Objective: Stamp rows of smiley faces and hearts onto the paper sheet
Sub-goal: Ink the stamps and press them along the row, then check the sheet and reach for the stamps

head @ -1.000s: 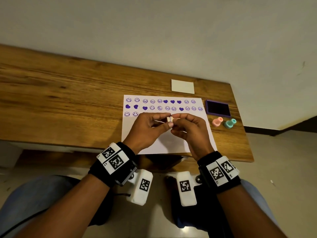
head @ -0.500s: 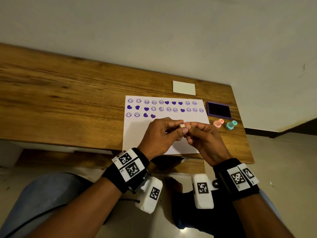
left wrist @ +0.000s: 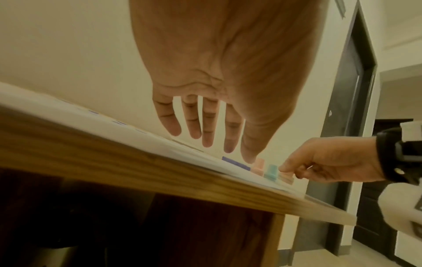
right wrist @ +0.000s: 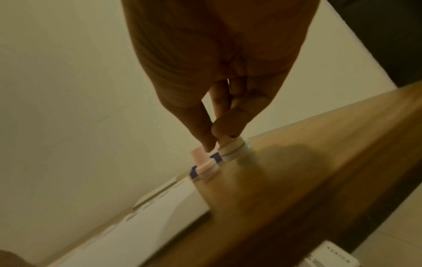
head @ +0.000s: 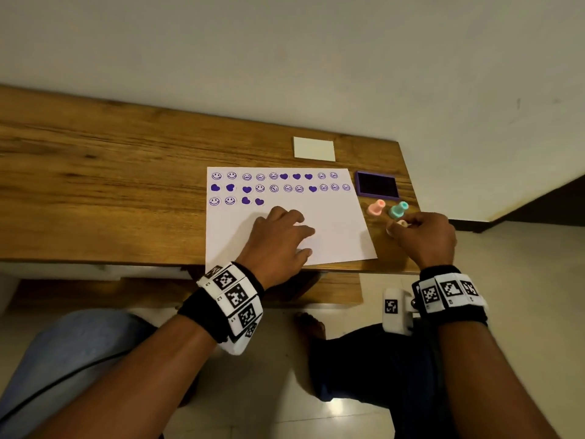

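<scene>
Blank lower paper sheet (head: 332, 236) lies open; pink stamp (head: 376, 208) and teal stamp (head: 397, 210) seemingly crowd its right.

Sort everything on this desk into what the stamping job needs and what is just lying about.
Part of the job:
white paper sheet with purple stamped rows
purple rectangular ink pad
pink plastic stamp
teal plastic stamp
small pale stamp pinched by the right hand
left hand over the sheet

Lying about:
white rectangular card behind the sheet
</scene>
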